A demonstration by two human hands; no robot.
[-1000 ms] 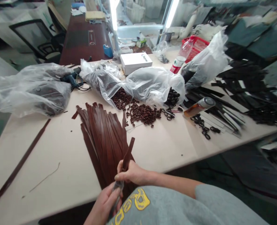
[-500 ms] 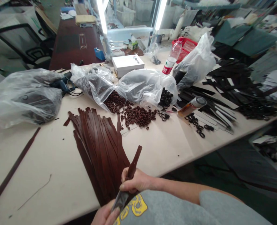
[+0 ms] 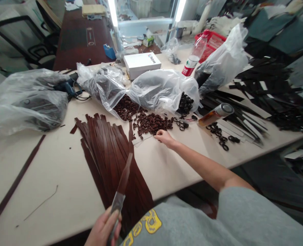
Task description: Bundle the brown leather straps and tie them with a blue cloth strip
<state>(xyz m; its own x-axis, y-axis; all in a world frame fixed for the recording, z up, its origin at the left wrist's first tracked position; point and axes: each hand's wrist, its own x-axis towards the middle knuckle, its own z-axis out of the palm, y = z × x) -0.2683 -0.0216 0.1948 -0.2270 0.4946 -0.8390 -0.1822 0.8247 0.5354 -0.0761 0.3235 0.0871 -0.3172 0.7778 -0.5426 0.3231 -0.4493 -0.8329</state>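
On the tabletop (image 3: 177, 167), with the stack of brown straps (image 3: 107, 147) as landmark, the pile of small brown loops (image 3: 150, 123) sits just right of the stack's far end, and 1 brown strap (image 3: 124, 177) slants above the stack, its near end in a clear wrap. The right hand (image 3: 165, 139) has just left that strap for the loops, so only 1 hand, the left hand (image 3: 105, 227), carries it at the stack's near end, grip closed round the wrap; the right grip is pinched, whether on a loop I cannot tell.
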